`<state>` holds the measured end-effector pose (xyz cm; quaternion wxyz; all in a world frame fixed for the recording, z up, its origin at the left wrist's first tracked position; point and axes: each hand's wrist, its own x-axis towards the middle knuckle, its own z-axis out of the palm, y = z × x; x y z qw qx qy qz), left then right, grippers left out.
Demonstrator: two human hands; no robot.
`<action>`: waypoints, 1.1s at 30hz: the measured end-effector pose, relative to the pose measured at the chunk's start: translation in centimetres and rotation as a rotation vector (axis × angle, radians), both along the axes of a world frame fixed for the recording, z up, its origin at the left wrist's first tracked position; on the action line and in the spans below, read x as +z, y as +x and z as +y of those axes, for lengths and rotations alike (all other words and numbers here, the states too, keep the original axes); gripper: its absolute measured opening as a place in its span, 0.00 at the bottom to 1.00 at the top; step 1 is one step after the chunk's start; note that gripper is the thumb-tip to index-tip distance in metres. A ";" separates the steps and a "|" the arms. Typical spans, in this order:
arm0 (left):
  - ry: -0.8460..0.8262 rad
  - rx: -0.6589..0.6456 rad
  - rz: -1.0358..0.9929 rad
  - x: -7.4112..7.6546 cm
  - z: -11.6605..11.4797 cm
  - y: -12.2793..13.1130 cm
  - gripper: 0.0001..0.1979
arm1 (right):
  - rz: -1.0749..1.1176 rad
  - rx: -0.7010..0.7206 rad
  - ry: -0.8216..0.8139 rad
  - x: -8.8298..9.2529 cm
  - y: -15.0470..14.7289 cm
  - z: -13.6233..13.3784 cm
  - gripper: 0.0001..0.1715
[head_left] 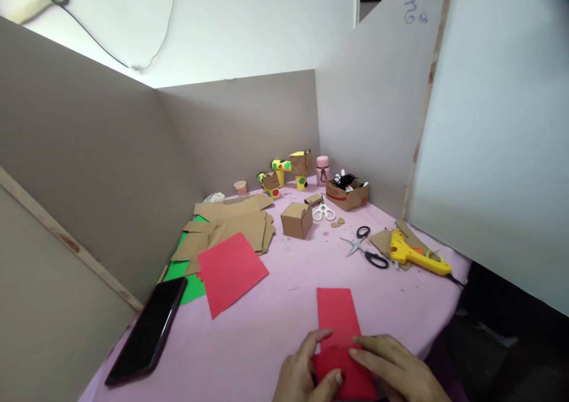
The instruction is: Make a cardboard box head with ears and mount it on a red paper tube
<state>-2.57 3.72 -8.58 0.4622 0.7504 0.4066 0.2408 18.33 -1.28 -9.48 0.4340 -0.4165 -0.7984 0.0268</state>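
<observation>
A long red paper strip (pixel 338 310) lies near the front edge of the table, with its near end between both hands. My left hand (pixel 306 369) is closed on the strip's left side, its thumb over a rounded, seemingly bent part of the red paper. From the right, my right hand (pixel 395 366) rests its fingertips on the strip's right edge; its thumb is hidden. A larger red sheet (pixel 233 274) sits to the left, partly over brown cardboard pieces (pixel 242 227) and green paper (pixel 193 289).
Black-handled scissors (pixel 364 248) lie spread open beside a yellow glue gun (pixel 418 257). Farther back are a cardboard cube (pixel 297 220), white scissors (pixel 324 212), a supply box (pixel 349 197), a pink flask (pixel 323 169) and yellow cardboard animals (pixel 301 171). A phone (pixel 149 331) lies left; grey partitions (pixel 244 129) surround the table.
</observation>
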 end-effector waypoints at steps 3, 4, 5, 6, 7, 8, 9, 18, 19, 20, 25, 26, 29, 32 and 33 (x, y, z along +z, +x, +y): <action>0.078 -0.027 0.041 0.7 0.1 -0.4 0.22 | -0.153 -0.075 0.212 0.5 0.6 0.3 0.17; 0.123 -0.015 0.035 0.7 0.1 -0.7 0.21 | -0.182 -0.100 0.220 0.4 0.7 0.3 0.18; 0.195 -0.003 0.027 0.6 0.3 -1.1 0.19 | -0.206 -0.117 0.212 0.3 0.8 0.3 0.18; 0.293 0.002 0.028 0.5 0.4 -1.5 0.18 | -0.219 -0.132 0.210 0.1 0.8 0.2 0.18; 0.416 0.001 0.029 0.3 0.7 -1.8 0.19 | -0.234 -0.139 0.209 -0.1 0.8 0.2 0.18; 0.548 -0.018 0.035 0.2 0.9 -2.1 0.20 | -0.248 -0.141 0.207 -0.3 0.8 0.1 0.18; 0.671 -0.052 0.050 0.0 1.2 -2.2 0.22 | -0.259 -0.138 0.215 -0.5 0.9 0.1 0.18; 0.870 -0.193 0.054 1.0 2.4 -0.2 0.12 | -0.240 -0.141 0.267 -1.2 1.3 0.3 0.15; 0.834 -0.181 0.052 1.1 2.3 -0.1 0.13 | -0.210 -0.134 0.256 -1.4 1.3 0.3 0.15; 0.797 -0.170 0.048 1.1 2.2 0.0 0.14 | -0.179 -0.126 0.246 -1.5 1.2 0.3 0.14; 0.563 -0.104 0.014 1.0 1.8 0.5 0.16 | -0.017 -0.107 0.199 -2.3 1.0 0.4 0.16; 0.490 -0.069 0.031 1.1 1.8 0.7 0.17 | -0.012 -0.118 0.152 -2.4 1.0 0.3 0.16; 0.267 0.025 0.112 1.6 1.9 1.5 0.16 | -0.004 -0.191 0.045 -2.6 1.1 0.2 0.15; 0.151 0.032 0.155 2.2 2.1 2.3 0.14 | 0.005 -0.224 0.002 -2.7 1.1 0.1 0.12; 0.141 0.028 0.166 2.4 2.2 2.5 0.14 | 0.005 -0.235 -0.003 -2.7 1.1 0.2 0.12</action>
